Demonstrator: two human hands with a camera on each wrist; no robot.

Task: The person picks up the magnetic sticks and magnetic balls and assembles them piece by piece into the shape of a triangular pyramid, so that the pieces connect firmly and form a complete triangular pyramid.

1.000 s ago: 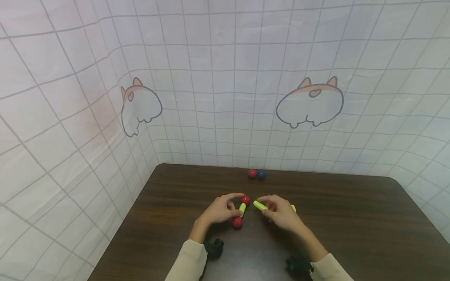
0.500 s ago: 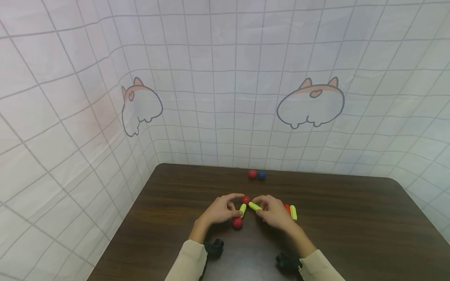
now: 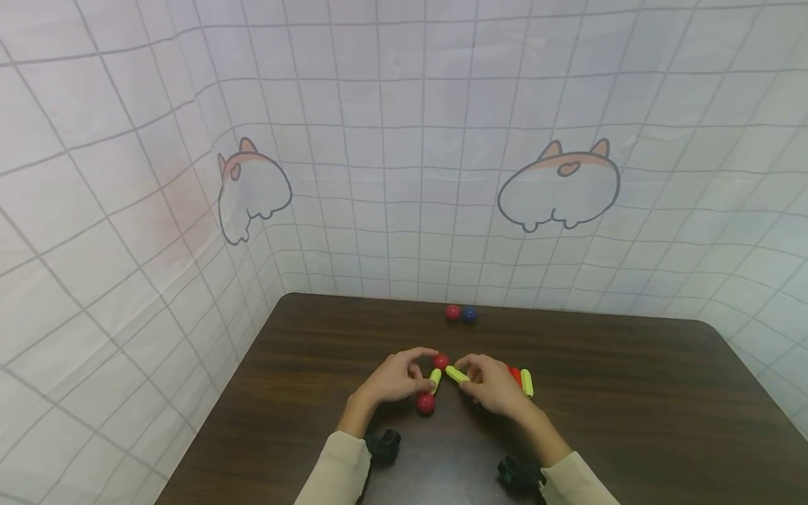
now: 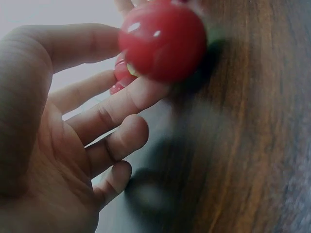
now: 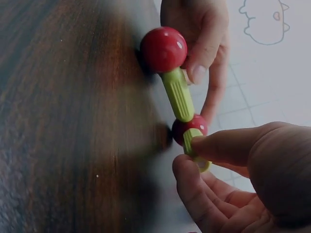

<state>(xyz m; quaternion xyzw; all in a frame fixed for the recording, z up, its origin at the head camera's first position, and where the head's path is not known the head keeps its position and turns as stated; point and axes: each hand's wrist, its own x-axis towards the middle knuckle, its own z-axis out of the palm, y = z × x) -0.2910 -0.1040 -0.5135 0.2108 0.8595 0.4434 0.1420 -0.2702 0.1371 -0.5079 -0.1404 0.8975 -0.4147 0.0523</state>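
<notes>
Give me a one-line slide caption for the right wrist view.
Right hand pinches a green rod against a red ball, while the left hand steadies a ball-and-rod piece over the wooden table.

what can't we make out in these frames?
- Left wrist view: the green rod is almost wholly hidden behind the near red ball; the table is blurred.
- Right wrist view: the second green rod is largely covered by the right hand that pinches it.
- Head view: the red piece behind the right hand is part hidden; its shape is unclear.
- Head view: black wrist devices too dark to read.
</notes>
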